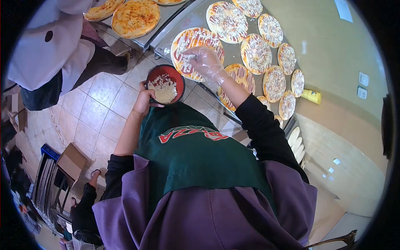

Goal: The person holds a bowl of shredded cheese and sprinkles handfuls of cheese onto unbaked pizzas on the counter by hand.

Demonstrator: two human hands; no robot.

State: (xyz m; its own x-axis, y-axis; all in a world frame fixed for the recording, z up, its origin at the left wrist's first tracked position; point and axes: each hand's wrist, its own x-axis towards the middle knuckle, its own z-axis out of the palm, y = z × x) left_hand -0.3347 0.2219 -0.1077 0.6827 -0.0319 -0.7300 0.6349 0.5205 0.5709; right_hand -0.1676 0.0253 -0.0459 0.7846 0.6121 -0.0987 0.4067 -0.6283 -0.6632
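My left hand (143,100) grips the rim of a bowl (180,79), red inside and dark outside, with the thumb over its edge. Crumbled white cheese-like topping (164,91) lies in it. My right hand (204,62), in a clear plastic glove, is over the near pizza (183,41), its fingers drawn together and pointing down. Whatever they hold is hidden. That pizza has red sauce, pale drizzle lines and white bits on part of its top. Just right of my wrist is a pizza (243,79) with sauce and drizzle but few white bits.
Several topped pizzas, such as one (256,54), cover the metal table (200,16). Baked-looking pizzas (135,18) lie on another surface at top left. A person in a white top (46,50) stands at left. A yellow container (311,96) is by the wall. A cardboard box (71,161) is lower left.
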